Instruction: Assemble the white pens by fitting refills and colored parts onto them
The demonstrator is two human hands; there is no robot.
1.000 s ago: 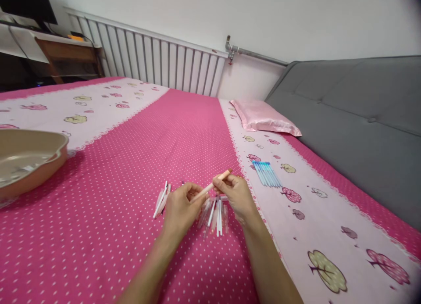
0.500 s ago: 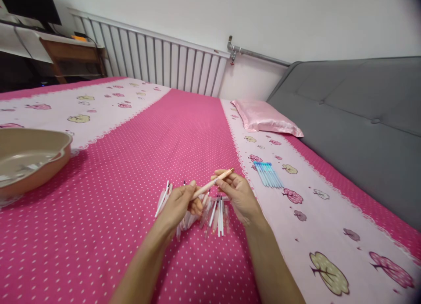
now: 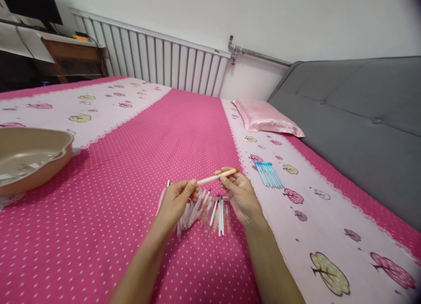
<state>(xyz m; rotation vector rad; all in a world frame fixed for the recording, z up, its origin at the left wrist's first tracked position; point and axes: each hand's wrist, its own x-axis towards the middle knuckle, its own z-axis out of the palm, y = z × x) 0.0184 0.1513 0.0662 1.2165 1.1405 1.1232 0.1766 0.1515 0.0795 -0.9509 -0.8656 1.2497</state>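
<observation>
Both my hands hold one thin peach-coloured pen (image 3: 215,177) above a pink dotted bedspread (image 3: 125,172). My left hand (image 3: 177,198) pinches its left end with closed fingers. My right hand (image 3: 238,192) pinches its right end, fingers curled round it. The pen lies nearly level between them. Below the hands a loose pile of white and clear pen parts (image 3: 205,212) is spread on the bedspread.
A row of blue pens (image 3: 268,173) lies to the right on the pale printed strip. A tan bowl (image 3: 49,139) sits at the far left. A pink pillow (image 3: 266,118), a grey headboard (image 3: 362,124) and a white radiator (image 3: 154,62) stand beyond.
The pen has tipped from a slant to nearly level. My left hand has slid out to the pen's left end and risen slightly, uncovering more of the pile.
</observation>
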